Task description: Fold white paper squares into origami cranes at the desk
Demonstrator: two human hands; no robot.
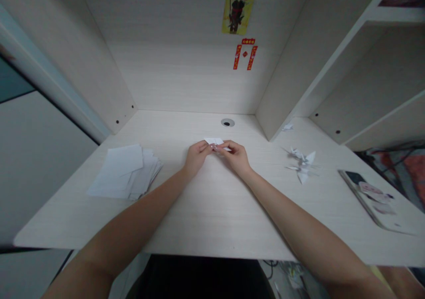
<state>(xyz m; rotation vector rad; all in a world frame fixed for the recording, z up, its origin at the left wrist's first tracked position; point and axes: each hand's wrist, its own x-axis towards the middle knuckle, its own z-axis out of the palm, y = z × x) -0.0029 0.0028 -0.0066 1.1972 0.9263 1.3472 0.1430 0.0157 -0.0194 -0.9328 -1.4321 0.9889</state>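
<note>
A small folded piece of white paper point(213, 141) is held between both hands above the middle of the desk. My left hand point(196, 156) is closed, its thumb and fingers pinching the paper's left and near side. From the right, my right hand point(236, 156) pinches the same paper, and the two thumbs meet at its near edge. Fingers cover part of the paper, so its exact folded shape is hard to make out. Several folded white paper cranes point(301, 162) lie in a cluster to the right of my right hand.
A stack of white paper sheets point(122, 170) spreads over the left of the desk point(212, 219). A phone point(375, 199) lies near the right edge. A round cable hole point(227, 122) sits at the back, and an upright shelf panel point(282, 82) stands at the right rear.
</note>
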